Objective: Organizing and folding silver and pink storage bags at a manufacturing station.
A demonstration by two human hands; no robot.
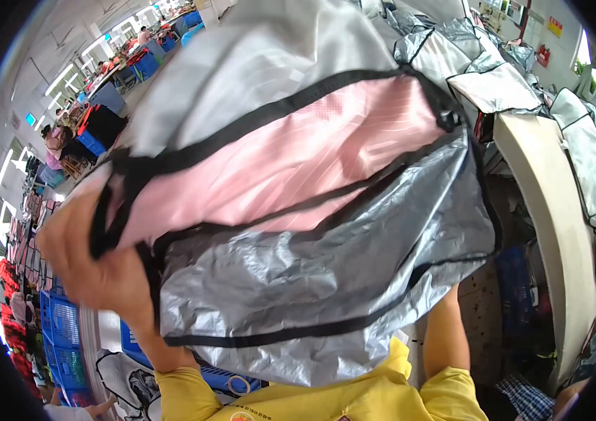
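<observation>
A large silver foil-like bag [242, 288] with black binding and a pink panel [298, 154] fills the middle of the view, spread out and tilted in front of me. At its left corner my left hand [91, 256] grips the black-edged end, slightly blurred by motion. My right forearm rises behind the bag's lower right side. The right hand itself is hidden by the bag, so its fingers do not show. The bag's upper silver part is smeared by motion.
More silver bags with black edging [498, 88] are piled at the far right, beside a long beige board [540, 189]. Blue plastic crates [63, 319] stand at the left. People work at tables in the left background. Another person's arm [102, 407] shows at the lower left.
</observation>
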